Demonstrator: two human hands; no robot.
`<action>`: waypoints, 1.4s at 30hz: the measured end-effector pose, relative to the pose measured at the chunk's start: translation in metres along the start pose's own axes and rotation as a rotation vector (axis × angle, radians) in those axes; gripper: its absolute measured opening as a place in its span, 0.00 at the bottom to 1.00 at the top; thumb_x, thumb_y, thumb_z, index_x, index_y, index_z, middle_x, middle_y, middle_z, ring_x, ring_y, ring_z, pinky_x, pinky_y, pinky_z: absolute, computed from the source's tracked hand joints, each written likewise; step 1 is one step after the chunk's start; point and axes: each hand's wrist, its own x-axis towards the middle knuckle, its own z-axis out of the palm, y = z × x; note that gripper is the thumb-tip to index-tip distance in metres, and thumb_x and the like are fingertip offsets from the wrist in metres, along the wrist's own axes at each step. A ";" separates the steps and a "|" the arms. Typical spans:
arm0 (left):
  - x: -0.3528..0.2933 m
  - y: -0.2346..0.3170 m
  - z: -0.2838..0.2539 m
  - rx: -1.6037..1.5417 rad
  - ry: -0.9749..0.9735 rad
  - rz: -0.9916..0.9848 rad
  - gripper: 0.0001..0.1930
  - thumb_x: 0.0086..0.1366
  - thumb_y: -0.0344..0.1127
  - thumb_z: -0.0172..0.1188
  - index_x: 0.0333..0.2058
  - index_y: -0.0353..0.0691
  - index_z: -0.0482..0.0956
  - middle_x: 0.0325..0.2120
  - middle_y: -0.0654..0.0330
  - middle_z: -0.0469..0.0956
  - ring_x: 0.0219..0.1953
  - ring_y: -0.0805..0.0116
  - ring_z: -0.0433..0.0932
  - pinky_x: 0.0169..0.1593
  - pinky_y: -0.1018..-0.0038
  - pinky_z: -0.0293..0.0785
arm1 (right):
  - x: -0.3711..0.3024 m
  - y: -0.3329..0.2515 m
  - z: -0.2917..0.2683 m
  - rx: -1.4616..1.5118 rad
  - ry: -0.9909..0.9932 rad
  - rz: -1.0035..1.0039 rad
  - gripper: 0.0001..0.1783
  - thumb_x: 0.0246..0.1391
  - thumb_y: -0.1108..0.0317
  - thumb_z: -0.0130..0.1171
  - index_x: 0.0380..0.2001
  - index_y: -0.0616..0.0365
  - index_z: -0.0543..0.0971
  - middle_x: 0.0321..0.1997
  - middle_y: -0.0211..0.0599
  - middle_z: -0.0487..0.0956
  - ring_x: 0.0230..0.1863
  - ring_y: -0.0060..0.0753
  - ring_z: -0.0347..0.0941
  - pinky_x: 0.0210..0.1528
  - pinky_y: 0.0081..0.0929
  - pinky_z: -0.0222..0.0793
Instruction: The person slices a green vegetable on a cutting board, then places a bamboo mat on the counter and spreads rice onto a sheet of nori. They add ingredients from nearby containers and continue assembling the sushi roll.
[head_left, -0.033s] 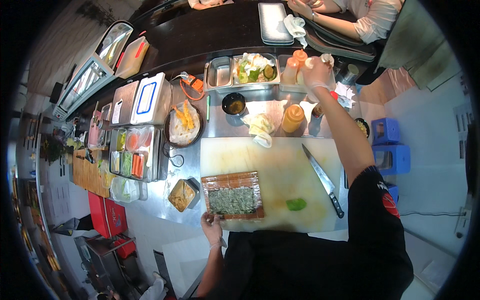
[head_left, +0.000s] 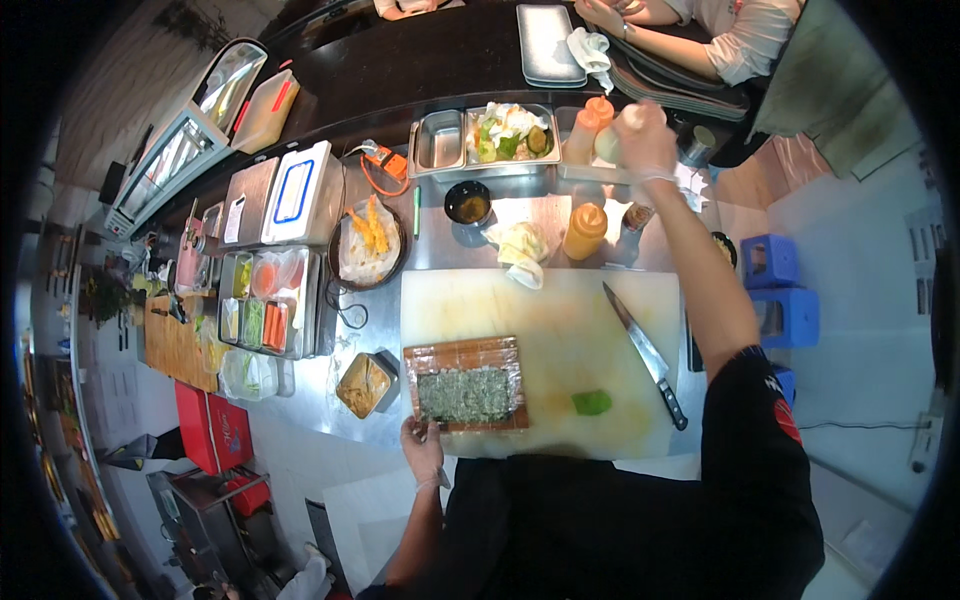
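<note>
A bamboo rolling mat [head_left: 465, 353], seemingly wrapped in clear film, lies on the white cutting board [head_left: 540, 310]. A dark green nori sheet with a thin layer on it [head_left: 465, 397] covers its middle. At the mat's near left corner, my left hand [head_left: 424, 452] pinches the edge between thumb and fingers. My right hand [head_left: 648, 145] reaches far right to the squeeze-bottle container, gloved and a little blurred. Its fingers wrap a squeeze bottle [head_left: 637, 117] whose pale top shows; the rest is hidden. Beside it stand a whitish bottle [head_left: 609, 143] and an orange-capped bottle [head_left: 580, 137].
A knife [head_left: 645, 350] and a green leaf piece [head_left: 592, 403] lie on the board. Beyond it are a yellow squeeze bottle [head_left: 585, 233], a crumpled cloth [head_left: 522, 250] and a black bowl [head_left: 467, 204]. Fried tempura [head_left: 370, 228] and a square tub [head_left: 366, 386] stand left. A person's arms [head_left: 680, 45] rest across the counter.
My right hand has moved slightly right among the bottles, uncovering the whitish one. My left hand stays at the mat's corner.
</note>
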 end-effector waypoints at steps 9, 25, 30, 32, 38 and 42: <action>0.064 0.006 0.007 -0.029 -0.353 0.252 0.32 0.70 0.34 0.69 0.68 0.29 0.67 0.54 0.46 0.81 0.55 0.57 0.83 0.59 0.63 0.79 | -0.124 -0.063 -0.245 0.388 0.270 -0.576 0.38 0.76 0.60 0.57 0.77 0.44 0.47 0.57 0.58 0.81 0.52 0.50 0.83 0.55 0.48 0.85; 0.099 -0.017 -0.021 -0.237 -0.660 0.350 0.24 0.72 0.30 0.66 0.64 0.38 0.72 0.48 0.56 0.81 0.49 0.67 0.82 0.55 0.69 0.79 | -0.563 0.102 -0.367 -0.925 -1.822 0.576 0.31 0.70 0.49 0.55 0.71 0.45 0.71 0.65 0.44 0.79 0.63 0.45 0.77 0.65 0.49 0.71; 0.104 -0.018 -0.026 -0.239 -0.685 0.393 0.26 0.71 0.31 0.67 0.65 0.36 0.70 0.49 0.53 0.80 0.48 0.64 0.82 0.53 0.67 0.80 | -0.445 -0.045 -0.145 -0.167 -1.501 0.719 0.40 0.67 0.53 0.60 0.78 0.48 0.61 0.66 0.50 0.77 0.68 0.44 0.72 0.73 0.39 0.63; 0.103 -0.013 -0.024 -0.238 -0.727 0.395 0.27 0.72 0.31 0.67 0.65 0.36 0.69 0.49 0.52 0.79 0.48 0.63 0.81 0.52 0.67 0.81 | -0.429 -0.065 -0.080 -0.078 -1.526 0.278 0.44 0.64 0.54 0.63 0.77 0.60 0.60 0.70 0.52 0.74 0.73 0.48 0.67 0.77 0.39 0.58; 0.101 -0.016 -0.023 -0.258 -0.691 0.362 0.25 0.71 0.28 0.67 0.64 0.39 0.72 0.48 0.55 0.81 0.50 0.64 0.82 0.56 0.68 0.79 | -0.393 -0.144 0.053 -0.177 -1.687 0.406 0.22 0.64 0.51 0.63 0.53 0.54 0.85 0.60 0.49 0.83 0.57 0.51 0.80 0.60 0.38 0.73; 0.103 -0.010 -0.027 -0.294 -0.749 0.273 0.25 0.71 0.26 0.66 0.64 0.39 0.72 0.48 0.56 0.81 0.50 0.65 0.82 0.56 0.68 0.79 | -0.397 -0.140 0.069 -0.303 -1.768 0.072 0.15 0.69 0.59 0.57 0.53 0.46 0.85 0.57 0.48 0.84 0.56 0.55 0.79 0.61 0.40 0.74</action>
